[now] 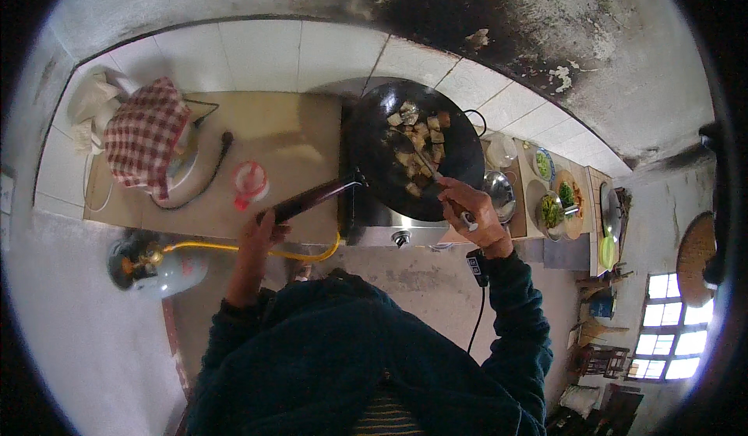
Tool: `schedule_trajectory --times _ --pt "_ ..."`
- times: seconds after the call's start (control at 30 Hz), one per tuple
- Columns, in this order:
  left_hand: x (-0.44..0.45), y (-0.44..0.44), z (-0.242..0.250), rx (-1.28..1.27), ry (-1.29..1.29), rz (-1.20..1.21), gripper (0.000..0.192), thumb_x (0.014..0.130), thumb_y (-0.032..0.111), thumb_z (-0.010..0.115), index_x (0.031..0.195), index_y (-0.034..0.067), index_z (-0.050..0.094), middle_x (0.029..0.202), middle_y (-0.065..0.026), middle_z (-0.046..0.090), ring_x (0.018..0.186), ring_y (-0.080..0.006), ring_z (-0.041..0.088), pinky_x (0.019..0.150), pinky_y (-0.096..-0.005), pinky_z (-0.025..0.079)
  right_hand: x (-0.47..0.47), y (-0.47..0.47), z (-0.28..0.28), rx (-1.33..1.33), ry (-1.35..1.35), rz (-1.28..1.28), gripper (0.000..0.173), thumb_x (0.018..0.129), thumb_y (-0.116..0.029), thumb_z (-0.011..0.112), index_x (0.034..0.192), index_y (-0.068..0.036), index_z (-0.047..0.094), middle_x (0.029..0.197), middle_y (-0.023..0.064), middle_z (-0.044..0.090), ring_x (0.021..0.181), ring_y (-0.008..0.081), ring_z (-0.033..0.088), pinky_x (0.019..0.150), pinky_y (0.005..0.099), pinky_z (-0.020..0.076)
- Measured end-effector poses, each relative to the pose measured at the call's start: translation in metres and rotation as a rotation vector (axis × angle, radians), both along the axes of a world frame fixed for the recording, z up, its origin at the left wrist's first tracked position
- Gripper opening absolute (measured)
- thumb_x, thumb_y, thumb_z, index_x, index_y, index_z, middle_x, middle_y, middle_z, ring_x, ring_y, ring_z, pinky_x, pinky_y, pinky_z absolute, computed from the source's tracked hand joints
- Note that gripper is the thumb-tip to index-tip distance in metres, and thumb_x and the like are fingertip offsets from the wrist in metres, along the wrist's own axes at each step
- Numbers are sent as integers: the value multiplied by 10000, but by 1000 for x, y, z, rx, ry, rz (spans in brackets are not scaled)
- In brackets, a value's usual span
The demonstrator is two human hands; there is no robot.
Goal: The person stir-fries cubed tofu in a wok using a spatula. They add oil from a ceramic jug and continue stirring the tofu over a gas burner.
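Note:
A dark wok (pixel 374 126) rests on a gas stove (pixel 380 234) against the tiled wall. Browned chunks of food (pixel 433 137), which look like meat or tofu, lie in its bowl. My left hand (pixel 264 232) grips the long dark wok handle (pixel 312 199) near its end. Over the wok's right side, my right hand (pixel 472 211) is closed around the handle of a metal spatula or ladle (pixel 429 167). Its head reaches in among the chunks and is partly hidden by them.
Left on the counter (pixel 263 120) are a checked cloth (pixel 146 135) over a bowl, a red-lidded jar (pixel 251 182) and a black cable. Below stands a gas cylinder (pixel 169 272) with a yellow hose (pixel 315 256). To the right sit a metal bowl (pixel 501 199) and a bowl of cut greens (pixel 550 211).

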State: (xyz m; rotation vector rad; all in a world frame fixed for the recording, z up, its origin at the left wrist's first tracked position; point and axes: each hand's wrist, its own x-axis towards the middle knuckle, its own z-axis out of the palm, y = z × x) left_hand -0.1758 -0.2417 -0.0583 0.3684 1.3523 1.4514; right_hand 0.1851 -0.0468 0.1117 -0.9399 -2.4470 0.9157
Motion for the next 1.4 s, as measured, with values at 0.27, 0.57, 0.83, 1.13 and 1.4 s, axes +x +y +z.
schedule_trajectory --times 0.27,0.57,0.83,1.13,1.4 --pt "0 0 0 -7 16 -10 332 1035 323 511 1209 48 577 1050 -72 687 861 -175 695 723 -301 535 19 -1 -6 -104 326 -179 165 853 97 590 967 21 682 1237 162 649 825 140 685 687 232 525" --pt "-1 1 -1 2 31 -19 337 1033 325 516 1203 41 582 1049 -89 692 861 -180 694 726 -305 545 31 -8 1 -18 43 -91 186 834 62 619 1008 29 678 1243 162 657 762 114 660 661 239 518" --pt "5 3 11 22 8 28 345 1014 318 549 1160 6 579 986 -116 705 820 -185 702 695 -279 534 34 0 -11 -43 -3 -41 229 841 26 666 1069 0 667 1329 154 610 1031 216 685 815 320 568" --pt "2 1 3 -5 33 -9 332 1028 317 522 1217 51 585 1073 -80 701 874 -183 699 731 -304 536 45 -1 -47 -80 400 -329 173 914 -65 662 1061 25 675 1207 162 659 969 241 702 763 333 595" --pt "1 -2 -1 23 52 -23 323 1030 327 518 1196 63 602 1052 -69 701 865 -169 691 735 -295 529 59 -15 -45 -277 705 -713 405 987 -331 588 1107 49 658 967 162 714 780 247 723 722 317 586"
